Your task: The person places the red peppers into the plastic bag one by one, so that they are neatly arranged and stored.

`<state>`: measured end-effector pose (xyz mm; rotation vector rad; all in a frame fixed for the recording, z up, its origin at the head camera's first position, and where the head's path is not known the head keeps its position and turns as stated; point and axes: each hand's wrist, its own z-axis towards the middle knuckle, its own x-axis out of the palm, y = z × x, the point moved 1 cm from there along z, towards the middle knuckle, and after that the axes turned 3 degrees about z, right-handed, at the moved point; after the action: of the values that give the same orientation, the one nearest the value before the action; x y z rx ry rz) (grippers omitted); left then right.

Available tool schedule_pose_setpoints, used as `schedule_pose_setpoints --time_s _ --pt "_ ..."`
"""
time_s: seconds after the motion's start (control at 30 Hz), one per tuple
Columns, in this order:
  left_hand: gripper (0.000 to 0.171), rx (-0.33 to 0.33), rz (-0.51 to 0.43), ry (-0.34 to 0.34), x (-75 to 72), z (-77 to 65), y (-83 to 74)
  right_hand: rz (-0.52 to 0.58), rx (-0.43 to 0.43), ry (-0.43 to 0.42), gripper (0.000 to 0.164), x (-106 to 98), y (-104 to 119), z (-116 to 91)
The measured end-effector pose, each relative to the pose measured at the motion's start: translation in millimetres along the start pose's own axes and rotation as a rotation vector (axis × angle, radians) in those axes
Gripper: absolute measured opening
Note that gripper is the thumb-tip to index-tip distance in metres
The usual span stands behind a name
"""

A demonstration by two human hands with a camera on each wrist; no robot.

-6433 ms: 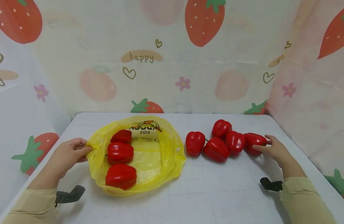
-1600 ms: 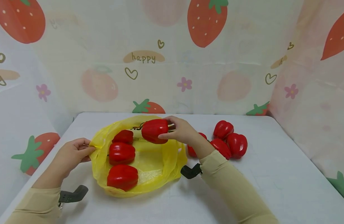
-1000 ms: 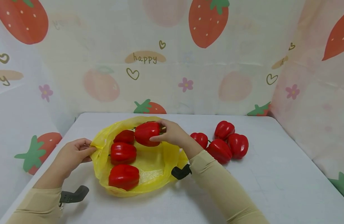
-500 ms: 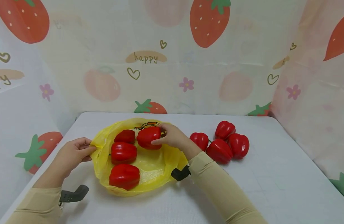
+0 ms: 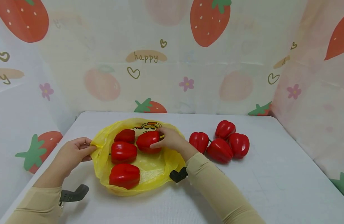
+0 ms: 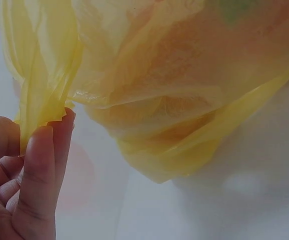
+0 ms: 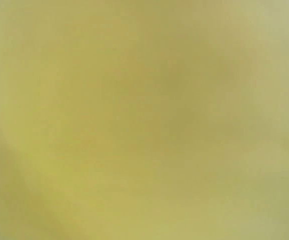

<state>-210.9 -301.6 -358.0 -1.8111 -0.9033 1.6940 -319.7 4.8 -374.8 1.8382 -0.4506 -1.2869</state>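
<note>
A yellow plastic bag (image 5: 149, 185) lies with its mouth wide on the left half of the table. My left hand (image 5: 74, 153) pinches its left rim; in the left wrist view the thumb and fingers (image 6: 38, 170) clasp a gathered fold. Inside the bag my right hand (image 5: 172, 140) grips a red bell pepper (image 5: 146, 142) by its stem end. To its left sit three more red peppers: a far one (image 5: 125, 136), a middle one (image 5: 123, 152) and a near one (image 5: 124, 176). Blurred yellow fills the right wrist view, so that hand is hidden there.
Several red bell peppers (image 5: 220, 151) lie grouped on the white table (image 5: 272, 174), right of the bag. A strawberry-print cloth (image 5: 202, 65) stands behind the table and along both sides.
My right hand took the rightmost pepper from the group, carried it left over the bag and lowered it inside. My left hand has kept its pinch on the rim.
</note>
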Motion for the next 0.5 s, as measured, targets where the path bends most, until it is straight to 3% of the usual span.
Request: schedule_pose_setpoints --time_s 0.5 --pt "0.046 0.009 0.014 -0.002 -2.2 0.6 1.0 -0.016 -0.019 0.028 0.071 5.6 -8.4 2.0"
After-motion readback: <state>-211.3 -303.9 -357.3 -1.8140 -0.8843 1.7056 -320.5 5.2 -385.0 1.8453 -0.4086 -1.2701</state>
